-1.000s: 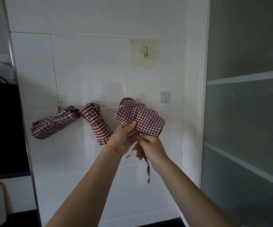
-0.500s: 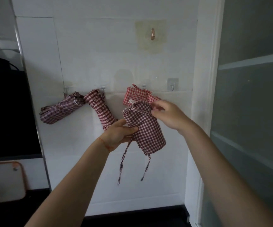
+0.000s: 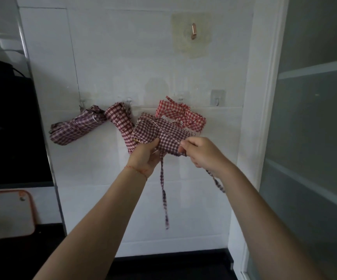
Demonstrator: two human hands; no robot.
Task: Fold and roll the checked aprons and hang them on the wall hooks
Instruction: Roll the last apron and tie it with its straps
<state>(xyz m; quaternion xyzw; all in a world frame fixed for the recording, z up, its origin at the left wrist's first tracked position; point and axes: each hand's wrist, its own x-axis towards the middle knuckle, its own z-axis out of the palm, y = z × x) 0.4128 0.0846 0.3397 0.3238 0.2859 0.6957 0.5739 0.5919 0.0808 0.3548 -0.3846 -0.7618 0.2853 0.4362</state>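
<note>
Checked apron, soft, light and floppy, sits bundled before the wall hooks; my left hand grips its underside, right-hand fingers pinch its edge, where I'd judge holding best

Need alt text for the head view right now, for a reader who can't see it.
Both hands, left hand and right hand, grip a folded dark-checked apron before a white tiled wall, its ties dangling. Three rolled checked aprons hang on low hooks behind; a copper hook above is bare.

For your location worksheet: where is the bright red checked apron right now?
Head view, right of centre: the bright red apron hangs on the wall, just behind the dark apron in both hands, left of the empty silver hook.
</note>
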